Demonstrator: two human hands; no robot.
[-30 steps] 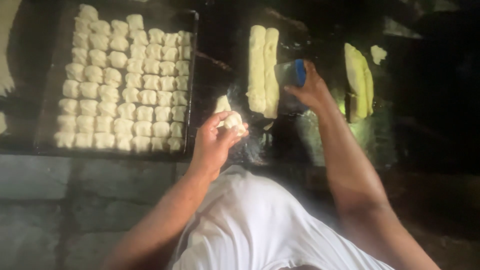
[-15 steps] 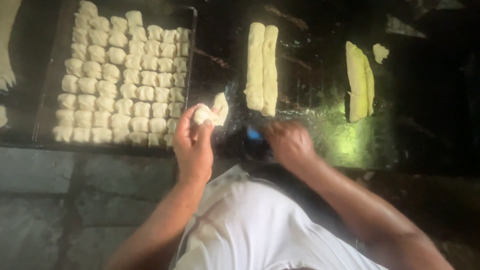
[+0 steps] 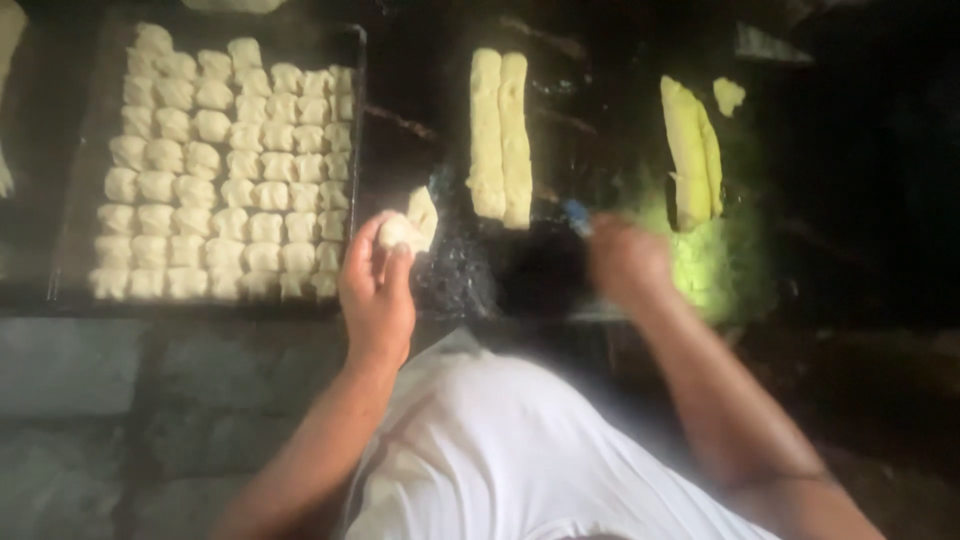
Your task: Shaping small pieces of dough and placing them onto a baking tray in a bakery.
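Note:
My left hand (image 3: 378, 285) is closed around a small pale piece of dough (image 3: 398, 231) just right of the dark baking tray (image 3: 358, 120). A second cut dough piece (image 3: 424, 215) lies beside its fingertips. My right hand (image 3: 625, 262) is blurred with motion and grips a small blue-handled tool (image 3: 577, 216) below two long dough logs (image 3: 500, 130). The tool's working end is hidden.
The tray holds several rows of small dough pieces (image 3: 215, 170). Another pair of dough logs (image 3: 690, 150) and a small dough scrap (image 3: 729, 95) lie to the right on the dark worktop. A grey stone ledge (image 3: 150, 350) runs along the near edge.
My right hand came back from the far dough logs toward me, then shifted right with the blue tool. My left hand carried its dough piece leftward to the tray's edge.

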